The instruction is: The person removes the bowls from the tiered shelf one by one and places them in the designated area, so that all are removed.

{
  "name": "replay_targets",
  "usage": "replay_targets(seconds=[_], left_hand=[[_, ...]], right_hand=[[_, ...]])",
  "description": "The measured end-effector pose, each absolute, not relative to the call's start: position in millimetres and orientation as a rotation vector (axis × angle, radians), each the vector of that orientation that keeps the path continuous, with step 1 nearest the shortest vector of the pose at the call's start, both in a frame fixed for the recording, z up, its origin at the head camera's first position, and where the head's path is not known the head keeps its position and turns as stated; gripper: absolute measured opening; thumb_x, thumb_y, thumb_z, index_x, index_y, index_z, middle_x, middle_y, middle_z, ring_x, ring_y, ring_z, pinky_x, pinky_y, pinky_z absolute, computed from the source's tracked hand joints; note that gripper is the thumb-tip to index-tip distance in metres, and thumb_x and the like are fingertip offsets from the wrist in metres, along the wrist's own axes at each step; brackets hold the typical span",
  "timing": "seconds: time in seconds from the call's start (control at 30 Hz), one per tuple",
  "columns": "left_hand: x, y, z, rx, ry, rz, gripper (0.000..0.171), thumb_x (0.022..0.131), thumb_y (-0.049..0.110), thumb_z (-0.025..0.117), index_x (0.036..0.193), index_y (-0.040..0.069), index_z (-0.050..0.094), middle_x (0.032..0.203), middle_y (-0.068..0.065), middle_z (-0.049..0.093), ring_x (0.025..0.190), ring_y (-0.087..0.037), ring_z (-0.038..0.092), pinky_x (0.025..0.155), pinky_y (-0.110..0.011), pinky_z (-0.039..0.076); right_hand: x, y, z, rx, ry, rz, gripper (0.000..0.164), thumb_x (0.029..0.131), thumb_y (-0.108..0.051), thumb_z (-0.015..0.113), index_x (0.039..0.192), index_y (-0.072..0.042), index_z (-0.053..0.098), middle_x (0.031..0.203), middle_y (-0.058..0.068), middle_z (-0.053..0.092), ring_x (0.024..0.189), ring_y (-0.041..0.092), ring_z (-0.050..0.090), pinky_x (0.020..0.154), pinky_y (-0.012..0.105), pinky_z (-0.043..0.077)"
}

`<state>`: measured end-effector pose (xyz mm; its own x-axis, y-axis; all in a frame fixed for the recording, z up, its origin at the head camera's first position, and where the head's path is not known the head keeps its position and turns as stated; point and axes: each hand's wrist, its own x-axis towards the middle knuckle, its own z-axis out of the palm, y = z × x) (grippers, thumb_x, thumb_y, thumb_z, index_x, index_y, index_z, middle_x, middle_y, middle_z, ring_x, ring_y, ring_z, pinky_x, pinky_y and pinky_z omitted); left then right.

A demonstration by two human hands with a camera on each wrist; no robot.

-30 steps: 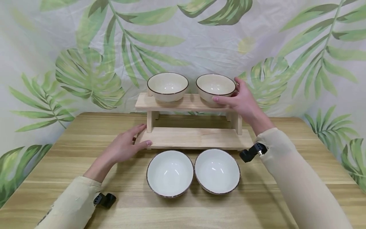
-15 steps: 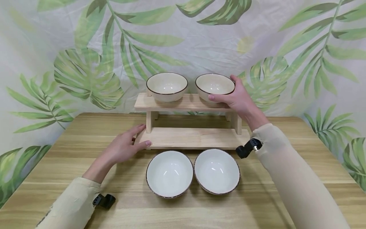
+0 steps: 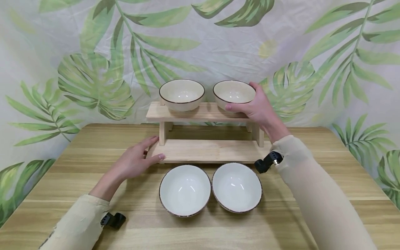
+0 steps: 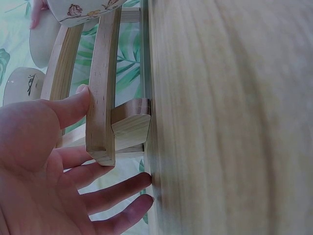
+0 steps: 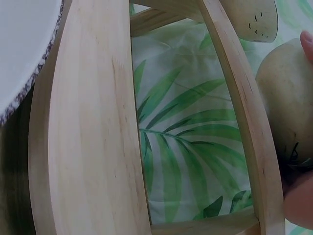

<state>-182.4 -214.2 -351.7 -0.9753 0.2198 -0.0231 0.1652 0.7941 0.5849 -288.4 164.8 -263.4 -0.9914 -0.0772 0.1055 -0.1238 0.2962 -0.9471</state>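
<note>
A two-tier wooden rack (image 3: pixel 206 151) stands on the table. My left hand (image 3: pixel 134 159) holds the left end of its lower board, thumb on the front edge and fingers round the end, as the left wrist view shows closely. On the upper board sit two cream bowls with dark brown rims, a left bowl (image 3: pixel 182 92) and a right bowl (image 3: pixel 232 93). My right hand (image 3: pixel 262 108) grips the right bowl, its thumb on the front wall and fingers behind the rim. In the right wrist view only a thumb edge and fingertip of that hand show beside the bowl (image 5: pixel 283 98).
Two larger white bowls with speckled rims, a left one (image 3: pixel 185 191) and a right one (image 3: pixel 236 187), stand side by side in front of the rack on the wooden table (image 3: pixel 150 229). A leaf-printed cloth (image 3: pixel 231 52) hangs behind the table.
My right hand has moved slightly left, its thumb further across the front of the right cream bowl. The left hand, rack and white bowls have stayed in place.
</note>
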Motion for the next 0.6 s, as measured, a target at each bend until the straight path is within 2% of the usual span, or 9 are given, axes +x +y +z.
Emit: replay_targets(seconds=[0.3, 0.43, 0.6], left_hand=[[-182, -215, -352, 0.308, 2.893, 0.925, 0.084, 0.104, 0.051, 0.065, 0.167, 0.008, 0.032, 0.171, -0.025, 0.034, 0.135, -0.052, 0.06, 0.113, -0.066, 0.046], [-182, -215, -351, 0.306, 2.891, 0.928, 0.084, 0.104, 0.051, 0.065, 0.167, 0.008, 0.032, 0.171, -0.025, 0.034, 0.134, -0.052, 0.06, 0.113, -0.065, 0.047], [-183, -214, -351, 0.298, 2.879, 0.93, 0.085, 0.104, 0.051, 0.065, 0.168, 0.008, 0.03, 0.172, -0.025, 0.032, 0.135, -0.052, 0.06, 0.113, -0.066, 0.047]], right_hand=[[-288, 161, -267, 0.172, -2.478, 1.765, 0.12, 0.075, -0.03, 0.098, 0.166, -0.014, 0.021, 0.157, 0.015, 0.043, 0.133, 0.026, 0.052, 0.117, 0.039, 0.044], [-285, 162, -267, 0.172, -2.502, 1.722, 0.12, 0.076, -0.032, 0.098, 0.166, -0.015, 0.021, 0.158, 0.015, 0.043, 0.135, 0.027, 0.051, 0.118, 0.041, 0.044], [-278, 169, -267, 0.184, -2.498, 1.718, 0.118, 0.077, -0.027, 0.096, 0.167, -0.014, 0.021, 0.162, 0.016, 0.04, 0.139, 0.029, 0.049, 0.12, 0.044, 0.042]])
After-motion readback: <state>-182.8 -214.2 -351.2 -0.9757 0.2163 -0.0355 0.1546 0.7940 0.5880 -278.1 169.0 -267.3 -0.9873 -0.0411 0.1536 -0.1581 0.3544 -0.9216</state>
